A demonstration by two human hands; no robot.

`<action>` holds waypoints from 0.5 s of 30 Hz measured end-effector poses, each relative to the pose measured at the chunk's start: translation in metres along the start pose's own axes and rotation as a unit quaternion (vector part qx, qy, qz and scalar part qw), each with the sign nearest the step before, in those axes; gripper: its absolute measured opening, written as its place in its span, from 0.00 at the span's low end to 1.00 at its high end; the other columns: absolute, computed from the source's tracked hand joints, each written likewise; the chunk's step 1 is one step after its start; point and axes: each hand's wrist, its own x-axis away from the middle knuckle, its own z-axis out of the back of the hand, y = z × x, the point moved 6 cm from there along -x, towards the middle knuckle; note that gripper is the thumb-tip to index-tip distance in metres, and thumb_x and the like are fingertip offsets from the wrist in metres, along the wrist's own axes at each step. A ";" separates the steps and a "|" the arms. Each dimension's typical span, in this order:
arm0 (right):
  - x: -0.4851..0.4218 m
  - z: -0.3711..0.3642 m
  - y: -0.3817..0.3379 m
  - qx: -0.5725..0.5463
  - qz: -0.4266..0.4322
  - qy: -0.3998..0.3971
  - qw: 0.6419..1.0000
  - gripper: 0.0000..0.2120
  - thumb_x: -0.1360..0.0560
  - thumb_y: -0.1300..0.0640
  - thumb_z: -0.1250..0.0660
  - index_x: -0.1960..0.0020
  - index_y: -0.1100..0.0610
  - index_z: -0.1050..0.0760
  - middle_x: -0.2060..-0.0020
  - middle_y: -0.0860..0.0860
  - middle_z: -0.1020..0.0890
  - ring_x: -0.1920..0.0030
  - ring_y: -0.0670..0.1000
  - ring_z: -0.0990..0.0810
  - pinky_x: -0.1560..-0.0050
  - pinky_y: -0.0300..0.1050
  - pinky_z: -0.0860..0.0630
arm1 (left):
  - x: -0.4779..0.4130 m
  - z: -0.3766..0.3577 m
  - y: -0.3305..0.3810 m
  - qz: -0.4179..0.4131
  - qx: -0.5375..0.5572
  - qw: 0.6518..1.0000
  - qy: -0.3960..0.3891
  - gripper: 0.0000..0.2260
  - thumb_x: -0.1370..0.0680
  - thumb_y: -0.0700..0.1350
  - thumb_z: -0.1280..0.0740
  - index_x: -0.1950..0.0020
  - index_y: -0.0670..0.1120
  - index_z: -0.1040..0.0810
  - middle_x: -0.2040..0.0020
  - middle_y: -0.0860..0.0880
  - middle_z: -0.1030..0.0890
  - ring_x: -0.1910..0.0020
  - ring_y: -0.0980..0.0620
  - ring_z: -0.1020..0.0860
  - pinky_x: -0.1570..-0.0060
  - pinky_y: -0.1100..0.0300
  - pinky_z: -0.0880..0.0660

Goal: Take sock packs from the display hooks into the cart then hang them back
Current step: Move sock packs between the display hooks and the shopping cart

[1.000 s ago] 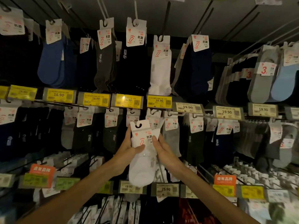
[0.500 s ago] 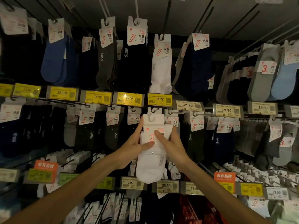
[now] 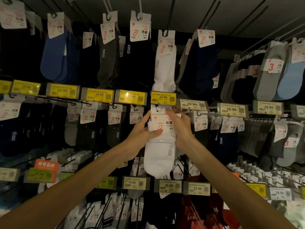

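Dim sock aisle, hooks and hanging packs from top to bottom. Closest to us, two bare forearms reach up from the lower corners. The left hand point(image 3: 140, 134) grips the white sock pack point(image 3: 159, 154) at its left edge, thumb laid across the front of the paper header and fingers tucked behind. The right hand point(image 3: 181, 129) pinches the header's upper right corner, fingers curled over the top.

So the pack is held up in both hands, upright, dead centre in the middle row. Its toe end dangles just above the 25.90 price tag point(image 3: 168, 185), and its top sits right under the yellow 16.90 price tag point(image 3: 163, 98). Whether the cut-out is on a hook, can't tell, because the fingers cover it.

Dark sock packs point(image 3: 113, 129) hang either side in the same row, and an orange sign point(image 3: 46, 165) sits low on the left. Further up, a second white pack point(image 3: 165, 68) hangs directly above, with blue socks point(image 3: 54, 60) off to the upper left.
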 end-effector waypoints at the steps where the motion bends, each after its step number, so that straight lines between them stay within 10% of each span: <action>1: -0.002 -0.002 0.000 -0.003 0.002 0.003 1.000 0.04 0.25 0.57 0.28 0.55 0.53 0.24 0.60 0.55 0.15 0.60 0.53 0.15 0.57 0.51 0.18 | -0.003 0.000 0.000 0.001 0.003 1.000 0.006 0.36 0.24 0.34 0.30 0.23 0.59 0.38 0.38 0.49 0.18 0.40 0.50 0.20 0.41 0.48 0.22; 15: -0.009 -0.011 -0.010 -0.045 -0.011 0.021 0.999 0.14 0.25 0.61 0.29 0.41 0.58 0.26 0.55 0.56 0.16 0.59 0.53 0.16 0.64 0.46 0.18 | -0.020 0.004 0.012 0.008 -0.013 1.000 -0.005 0.36 0.24 0.34 0.30 0.24 0.61 0.37 0.38 0.50 0.18 0.40 0.51 0.20 0.40 0.47 0.22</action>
